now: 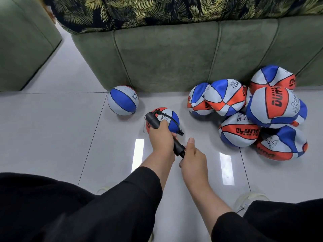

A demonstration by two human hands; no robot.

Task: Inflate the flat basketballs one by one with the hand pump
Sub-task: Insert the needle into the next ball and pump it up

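Pale glossy floor tiles (52, 119) are bounded by a green padded sofa (166, 55). A round blue-and-white basketball (122, 100) is seen by its base; a black cylindrical hand pump (153, 120) is gripped by the left hand (160, 138), its handle held in the right hand (193, 158), over a small tricolour ball (170, 119); crumpled flat basketballs (258, 112) are heaped rightward.

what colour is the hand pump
Black, seen in the head view: the hand pump.

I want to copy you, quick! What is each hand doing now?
Left hand: fingers curled round the pump body.
Right hand: closed on the pump's handle end.
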